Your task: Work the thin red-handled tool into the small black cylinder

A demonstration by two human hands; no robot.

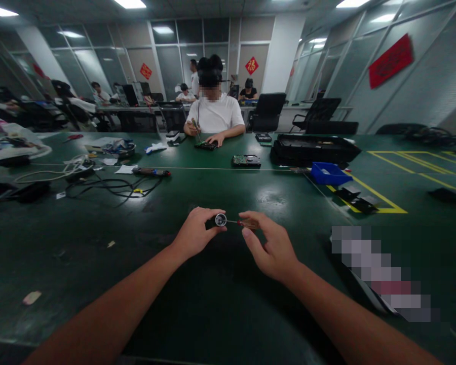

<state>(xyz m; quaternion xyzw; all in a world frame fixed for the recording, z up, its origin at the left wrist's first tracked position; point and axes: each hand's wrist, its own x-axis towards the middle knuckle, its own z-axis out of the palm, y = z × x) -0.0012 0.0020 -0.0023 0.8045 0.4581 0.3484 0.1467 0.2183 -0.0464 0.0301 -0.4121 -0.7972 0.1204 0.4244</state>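
Left fingers: thumb and forefinger gripping the round part (221,220) from above and below, its open face toward the viewer.
Right fingers: curled round the handle of the screwdriver (247,223), the shaft pointing left to the part's right side.
Left hand (195,230): raised over the table's near middle, its forearm slanting in from near left.
Right hand (271,243): level with the other, thumb below, its forearm coming from near right.
Green table (197,314): circuit-board drive (247,160) beyond the hands, blue bin (330,174) far right.
Far side: a person in a white shirt (215,114), both hands at a dark device (206,145).
Writing: "福" on the red diamond (252,65); the right-hand red banner (391,61) is illegible.
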